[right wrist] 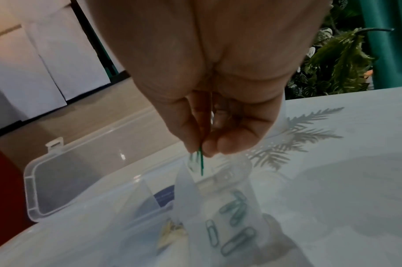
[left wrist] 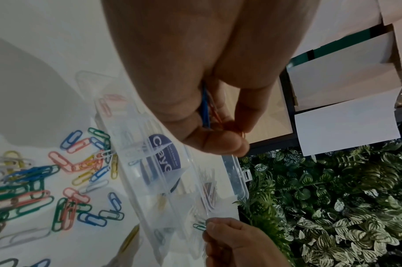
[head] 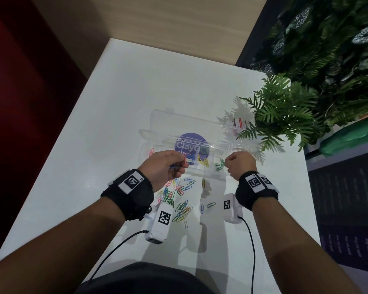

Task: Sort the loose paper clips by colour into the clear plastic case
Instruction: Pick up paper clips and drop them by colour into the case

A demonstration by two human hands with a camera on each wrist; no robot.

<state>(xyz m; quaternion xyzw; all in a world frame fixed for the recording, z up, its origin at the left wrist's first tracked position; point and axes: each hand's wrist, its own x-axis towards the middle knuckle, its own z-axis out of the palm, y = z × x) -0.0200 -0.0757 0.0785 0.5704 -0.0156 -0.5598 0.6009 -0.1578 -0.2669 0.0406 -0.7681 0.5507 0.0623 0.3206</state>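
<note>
Entry: sorting in progress, both hands over the case.

My right hand (right wrist: 209, 112) pinches a single green clip (right wrist: 200, 163) between thumb and fingertip, edge-on and hanging straight down. I hold it vertical, I judge, so it drops cleanly into the compartment below, where the sorted green clips (right wrist: 235, 224) already lie. In the head view that compartment sits toward the right end of the clear plastic case (head: 157, 152).

My left hand (head: 165, 168) is curled around a small reserve: a blue clip (left wrist: 205, 110) and a red clip (left wrist: 217, 115) are pinned between thumb and fingers. The exact count in the palm cannot be read. It hovers near the case's left-centre cells, probably so each colour can be fed out without going back to the heap.

The case stands open on the white table (head: 119, 98), its lid (head: 179, 119) lying back on the far side, which keeps the near wall low for reaching in. Pink clips (head: 151, 152) occupy the left cell; blue and yellow ones sit in the middle cells, over a purple sticker (head: 190, 143) seen through the plastic.

The loose pile (head: 174, 198) lies between my wrists, just short of the case: short travel per clip. Many colours remain mixed there, so I put the task at well under half done.

Risk: the thin dividers are hard to see.

A fern (head: 283, 109) overhangs the case's right end.
</note>
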